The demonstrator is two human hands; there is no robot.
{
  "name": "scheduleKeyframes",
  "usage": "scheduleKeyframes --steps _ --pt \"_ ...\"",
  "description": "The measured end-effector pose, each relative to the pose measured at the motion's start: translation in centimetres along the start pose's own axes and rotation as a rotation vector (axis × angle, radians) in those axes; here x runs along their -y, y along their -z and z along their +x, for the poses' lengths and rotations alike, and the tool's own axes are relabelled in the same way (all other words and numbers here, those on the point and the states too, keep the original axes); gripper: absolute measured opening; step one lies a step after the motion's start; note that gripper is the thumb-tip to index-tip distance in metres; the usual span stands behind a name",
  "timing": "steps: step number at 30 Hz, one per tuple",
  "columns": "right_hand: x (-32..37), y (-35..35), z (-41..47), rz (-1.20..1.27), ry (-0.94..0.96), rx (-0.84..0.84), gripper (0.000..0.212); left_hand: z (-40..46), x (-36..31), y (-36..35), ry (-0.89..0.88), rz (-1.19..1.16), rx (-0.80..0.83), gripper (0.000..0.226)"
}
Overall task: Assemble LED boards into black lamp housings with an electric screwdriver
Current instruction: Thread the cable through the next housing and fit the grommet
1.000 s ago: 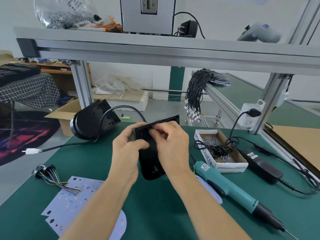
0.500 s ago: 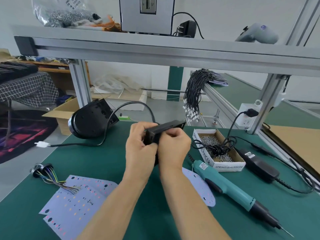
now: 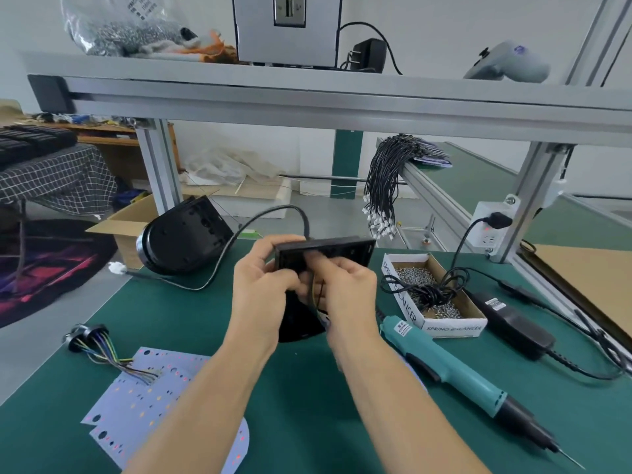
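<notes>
Above the middle of the green mat, my left hand and my right hand both grip a black lamp housing. It is tilted with its flat end up, and thin wires run down between my fingers. A black cable arcs from the housing toward the left. A second black housing rests at the mat's far left edge. White LED boards lie at the near left, one with a coloured wire bundle. The teal electric screwdriver lies on the mat to the right of my right forearm.
A cardboard box of screws with a tangled black cord sits right of my hands. A black power adapter lies further right, plugged into a socket. An aluminium shelf frame crosses overhead. Black wire leads hang behind.
The housing has been turned from lying long and flat in my hands to standing on end. My right fingers have shifted onto its face, and its cable has swung upward.
</notes>
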State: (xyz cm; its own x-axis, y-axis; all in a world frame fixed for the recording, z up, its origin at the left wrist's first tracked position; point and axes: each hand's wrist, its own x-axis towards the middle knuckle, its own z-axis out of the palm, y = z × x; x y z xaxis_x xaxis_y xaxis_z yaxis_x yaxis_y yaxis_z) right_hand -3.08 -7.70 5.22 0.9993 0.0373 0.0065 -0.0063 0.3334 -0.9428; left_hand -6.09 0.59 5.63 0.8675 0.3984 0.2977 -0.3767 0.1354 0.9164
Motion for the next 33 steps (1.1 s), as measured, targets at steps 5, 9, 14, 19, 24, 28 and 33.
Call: scheduleKeyframes --steps 5,9,14,19,24,28,33 --pt "0.3 -1.2 -0.5 0.177 -0.082 -0.050 0.016 -0.4 0.4 0.8 -0.064 0.041 0.083 0.049" --pt "1.5 -0.1 -0.8 -0.113 -0.122 0.202 0.013 -0.5 1.2 1.7 -0.063 0.032 0.105 0.040" --pt "6.6 6.2 0.0 -0.650 0.248 0.215 0.010 1.4 0.4 4.0 -0.100 -0.021 -0.050 0.028" --pt "9.0 6.0 3.5 -0.579 -0.237 0.399 0.044 1.3 -1.4 3.0 -0.074 -0.133 0.213 0.020" --pt "7.4 2.7 3.9 -0.274 -0.326 0.743 0.027 1.0 -1.7 1.2 0.007 -0.196 0.267 0.016" --pt "6.1 2.2 5.4 -0.123 -0.317 0.563 0.021 0.7 -1.8 1.7 0.073 -0.231 0.247 0.019" --pt "5.9 3.6 8.9 -0.051 -0.242 0.155 0.023 -0.7 -1.8 2.8 0.135 -0.099 0.292 0.021"
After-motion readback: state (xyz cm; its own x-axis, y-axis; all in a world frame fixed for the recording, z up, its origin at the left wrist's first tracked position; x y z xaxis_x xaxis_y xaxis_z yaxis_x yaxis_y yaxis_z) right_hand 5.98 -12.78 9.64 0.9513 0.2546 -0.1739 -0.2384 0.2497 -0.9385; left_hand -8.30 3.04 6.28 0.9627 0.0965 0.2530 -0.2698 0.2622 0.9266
